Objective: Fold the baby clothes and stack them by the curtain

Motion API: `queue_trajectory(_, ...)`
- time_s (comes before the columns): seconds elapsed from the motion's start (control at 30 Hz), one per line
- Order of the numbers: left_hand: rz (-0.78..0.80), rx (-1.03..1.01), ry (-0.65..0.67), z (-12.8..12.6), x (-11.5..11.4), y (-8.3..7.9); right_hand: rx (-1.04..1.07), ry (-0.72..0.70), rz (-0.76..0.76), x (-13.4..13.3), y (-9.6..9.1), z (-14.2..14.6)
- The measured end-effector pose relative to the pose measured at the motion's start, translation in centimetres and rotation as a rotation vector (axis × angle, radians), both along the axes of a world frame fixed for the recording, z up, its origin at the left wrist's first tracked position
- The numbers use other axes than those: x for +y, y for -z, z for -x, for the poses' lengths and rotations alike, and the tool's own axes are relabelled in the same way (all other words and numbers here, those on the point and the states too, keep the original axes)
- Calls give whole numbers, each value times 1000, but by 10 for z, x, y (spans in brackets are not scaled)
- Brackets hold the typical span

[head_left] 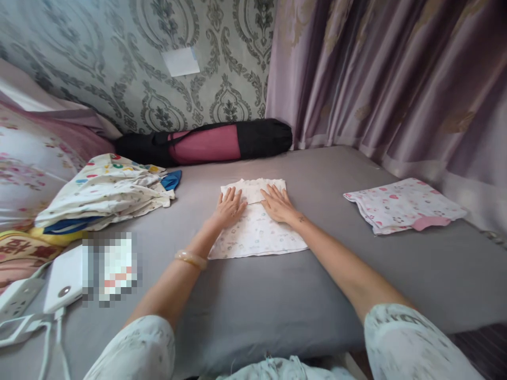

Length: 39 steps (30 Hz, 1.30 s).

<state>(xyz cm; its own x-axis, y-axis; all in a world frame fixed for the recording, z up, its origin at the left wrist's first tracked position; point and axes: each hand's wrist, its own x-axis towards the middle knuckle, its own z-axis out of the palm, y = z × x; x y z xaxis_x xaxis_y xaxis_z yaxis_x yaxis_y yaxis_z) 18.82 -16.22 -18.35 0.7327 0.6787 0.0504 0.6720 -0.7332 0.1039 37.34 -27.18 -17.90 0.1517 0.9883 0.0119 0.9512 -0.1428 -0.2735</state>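
A small white garment (pixel 257 235) with a faint print lies on the grey bed sheet in the middle of the view, its far part folded over toward me. My left hand (pixel 230 207) rests flat on its left side, fingers spread, close to the folded flap. On the right side, my right hand (pixel 279 205) also lies flat with its fingers stretched out over the flap. Neither hand grips the cloth. Parts of the garment are hidden under both hands.
A folded white-and-pink garment (pixel 400 206) lies at the right. Piled clothes (pixel 114 190) are at the left, near a white power bank (pixel 65 277) with cables and a power strip (pixel 21 295). A black-and-pink long bag (pixel 206 143) lies along the wall beside the curtain (pixel 336 68).
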Motion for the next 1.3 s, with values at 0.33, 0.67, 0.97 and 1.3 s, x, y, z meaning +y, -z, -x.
queue_trajectory(0.33, 12, -27, 332, 44, -32, 17, -59, -161, 12, -52, 12, 6)
queue_trajectory(0.67, -4, 0, 345, 50, -52, 3, -59, -211, 6, -65, 1, 15)
queue_trajectory(0.97, 206, 4, 411, 67, -91, 0, 10, -403, 56, -104, -4, 41)
queue_trajectory(1.3, 168, -283, 526, 74, -92, -8, 63, -377, 18, -106, -4, 40)
